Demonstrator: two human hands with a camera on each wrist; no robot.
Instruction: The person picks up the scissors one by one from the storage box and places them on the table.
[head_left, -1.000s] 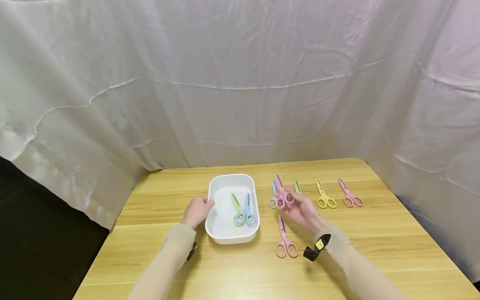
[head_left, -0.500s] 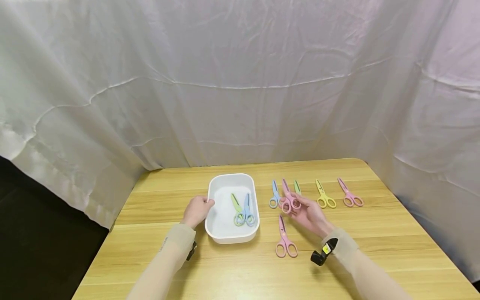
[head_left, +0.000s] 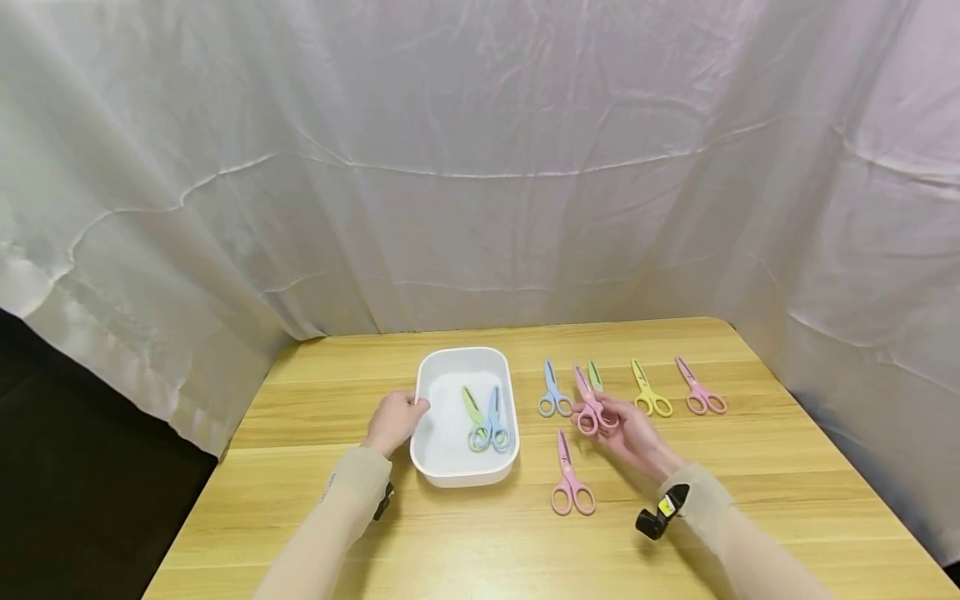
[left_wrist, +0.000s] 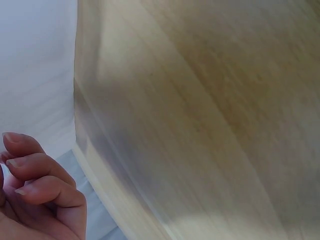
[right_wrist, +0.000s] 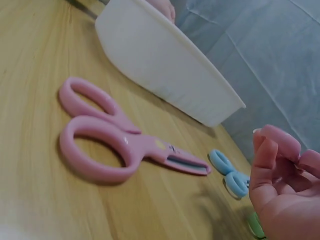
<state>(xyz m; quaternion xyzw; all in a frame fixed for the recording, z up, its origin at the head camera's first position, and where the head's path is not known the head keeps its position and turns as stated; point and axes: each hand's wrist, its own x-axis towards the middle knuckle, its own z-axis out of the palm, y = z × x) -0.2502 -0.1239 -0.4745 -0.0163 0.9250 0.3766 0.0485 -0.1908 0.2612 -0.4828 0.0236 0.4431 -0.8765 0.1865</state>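
My left hand (head_left: 393,423) grips the left rim of a white plastic bin (head_left: 465,480), thumb over the edge. Inside the bin, blue scissors (head_left: 494,404) lie partly across light green scissors (head_left: 471,404). My right hand (head_left: 637,440) holds pink scissors (head_left: 587,398) by the handle end above the table, blades pointing away. Behind these, green scissors (head_left: 595,375) are partly hidden. Nearer me, a second pair of pink scissors (head_left: 567,471) lies flat; it looms large in the right wrist view. Only curled left fingers (left_wrist: 47,170) show at the left wrist view's edge.
Blue scissors (head_left: 552,392) lie right of the bin. Yellow scissors (head_left: 649,392) and another pink pair (head_left: 698,387) lie farther right along the same row. The wooden table (head_left: 480,550) ends at a pale curtain (head_left: 450,233) behind and at the sides.
My right hand has moved right and slightly toward me with the pink scissors, uncovering the blue scissors on the table. The left hand and the bin have stayed put.
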